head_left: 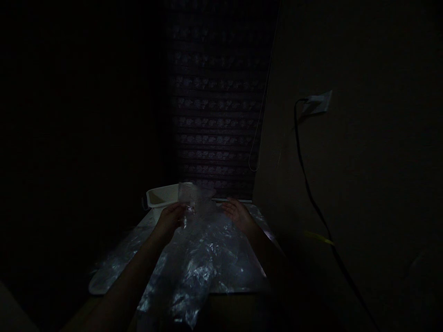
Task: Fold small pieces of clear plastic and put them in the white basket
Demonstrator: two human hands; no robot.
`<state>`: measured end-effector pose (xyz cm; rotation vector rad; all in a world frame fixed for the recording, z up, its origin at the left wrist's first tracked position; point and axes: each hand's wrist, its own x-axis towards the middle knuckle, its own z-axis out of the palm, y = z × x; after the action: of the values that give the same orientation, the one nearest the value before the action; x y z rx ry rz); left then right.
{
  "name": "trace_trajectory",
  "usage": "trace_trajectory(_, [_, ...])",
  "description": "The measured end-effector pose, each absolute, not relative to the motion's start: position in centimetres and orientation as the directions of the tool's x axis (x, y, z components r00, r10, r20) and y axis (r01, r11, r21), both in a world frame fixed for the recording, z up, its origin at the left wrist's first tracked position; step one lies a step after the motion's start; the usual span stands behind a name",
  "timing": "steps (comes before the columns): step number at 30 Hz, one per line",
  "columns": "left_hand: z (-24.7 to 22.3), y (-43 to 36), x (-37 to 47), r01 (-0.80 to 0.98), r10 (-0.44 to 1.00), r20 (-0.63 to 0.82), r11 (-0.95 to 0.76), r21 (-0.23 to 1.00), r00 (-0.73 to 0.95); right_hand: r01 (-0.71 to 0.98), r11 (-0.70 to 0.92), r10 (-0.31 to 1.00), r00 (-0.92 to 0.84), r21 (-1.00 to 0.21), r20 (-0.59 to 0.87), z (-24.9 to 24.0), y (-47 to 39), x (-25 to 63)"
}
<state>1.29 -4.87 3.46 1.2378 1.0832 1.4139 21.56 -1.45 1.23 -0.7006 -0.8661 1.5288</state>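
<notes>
Dim light leaves much of the scene dark. My left hand (169, 222) is closed on a clear plastic bag (199, 200), pinching it at its left side. The thin film rises above my fingers, and its outline is blurred. To the right of it, my right hand (238, 216) is raised with its fingers stretched out and holds nothing. Below both hands, more crumpled clear plastic (204, 258) covers much of the white table (98, 283) and hangs over its front edge.
A white plastic bin (157, 198) stands on the table's far left. Behind is a patterned blind (214, 106) with a pull cord (254, 157). On the right wall, a black cable (306, 184) runs down from a socket (317, 102), with a yellow tie (318, 237) on it.
</notes>
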Motion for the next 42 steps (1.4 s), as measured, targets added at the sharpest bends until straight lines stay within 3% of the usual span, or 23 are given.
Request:
trace_trajectory(4, [2.7, -4.8, 1.1, -0.450, 0.997, -0.070, 0.043, 0.892, -0.044, -0.444, -0.297, 0.926, -0.350, -0.846, -0.141, 0.3, -1.7, 20.9])
trace_trajectory(8, [1.6, -4.5, 1.7, -0.601, 0.977, -0.207, 0.132, 0.788, -0.058, -0.317, -0.448, 0.807, -0.546, -0.836, -0.225, -0.2, -2.5, 19.7])
trace_trajectory(13, [0.3, -4.5, 3.3, -0.553, 0.961, -0.269, 0.261, 0.791, 0.068, -0.263, -0.480, 0.773, -0.578, -0.837, -0.262, -1.1, -2.5, 18.8])
trace_trajectory(19, [-1.0, -5.3, 4.5, -0.464, 0.919, -0.363, 0.392, 0.795, 0.155, -0.191, -0.341, 0.890, -0.379, -0.920, -0.251, -1.2, -2.6, 18.9])
trace_trajectory(23, [0.0, -5.9, 2.9, -0.163, 0.896, -0.388, 0.425, 0.891, 0.215, -0.042, -0.245, 0.950, -0.212, -0.969, -0.231, -0.7, -2.9, 19.0])
trace_trajectory(28, [1.0, -5.7, -0.7, 0.001, 0.959, -0.121, 0.125, 0.992, -0.257, 0.195, -0.091, 0.987, -0.113, -0.976, -0.115, -0.5, -3.0, 18.5])
trace_trajectory(31, [0.4, -5.3, -1.9, -0.024, 0.933, -0.112, 0.111, 0.994, -0.342, 0.251, -0.062, 0.980, -0.168, -0.966, -0.106, -0.3, -3.0, 17.9])
trace_trajectory(38, [-0.8, -4.3, -1.5, -0.230, 0.947, -0.225, 0.172, 0.958, -0.228, 0.277, -0.093, 0.969, -0.198, -0.956, -0.151, -0.1, -3.0, 16.7])
trace_trajectory(42, [-1.3, -3.8, -1.5, -0.348, 0.945, -0.262, 0.183, 0.920, -0.195, 0.212, -0.175, 0.928, -0.291, -0.961, -0.233, 0.4, -3.2, 16.8])
